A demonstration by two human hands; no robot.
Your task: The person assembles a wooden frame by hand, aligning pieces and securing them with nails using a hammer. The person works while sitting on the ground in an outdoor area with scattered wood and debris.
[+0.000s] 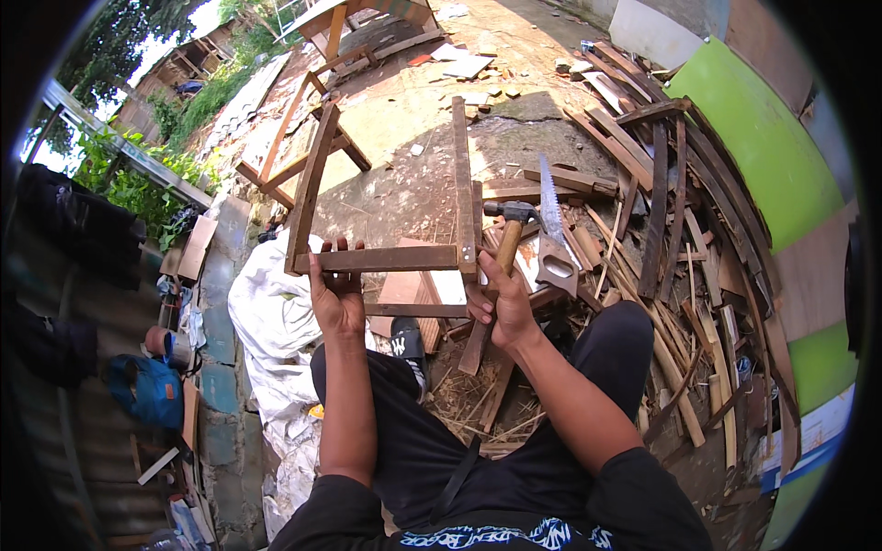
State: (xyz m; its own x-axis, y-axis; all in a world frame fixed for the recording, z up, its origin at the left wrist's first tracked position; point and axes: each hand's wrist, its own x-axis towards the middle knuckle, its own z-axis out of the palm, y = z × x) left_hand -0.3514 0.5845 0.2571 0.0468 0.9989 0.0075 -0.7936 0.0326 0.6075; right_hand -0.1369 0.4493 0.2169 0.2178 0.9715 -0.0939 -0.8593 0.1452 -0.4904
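A U-shaped frame of dark wooden bars (390, 260) is held up over my lap, its two long side bars pointing away from me. My left hand (338, 298) grips the crossbar near its left corner, thumb in front and fingers behind. At the right corner, where small shiny nail heads show, my right hand (505, 308) is closed around the wooden handle of a hammer (508, 246) and also touches the frame. The hammer's dark head points up and away. Just right of it, a handsaw (556, 266) with a toothed blade rests on scrap wood. Some right fingers are hidden.
Wood strips and planks (666, 202) are heaped along the right, beside green panels (753, 138). Another wooden frame (285, 170) stands ahead on the left. White sacking (276, 303) lies by my left leg, and a blue bag (147, 390) sits farther left.
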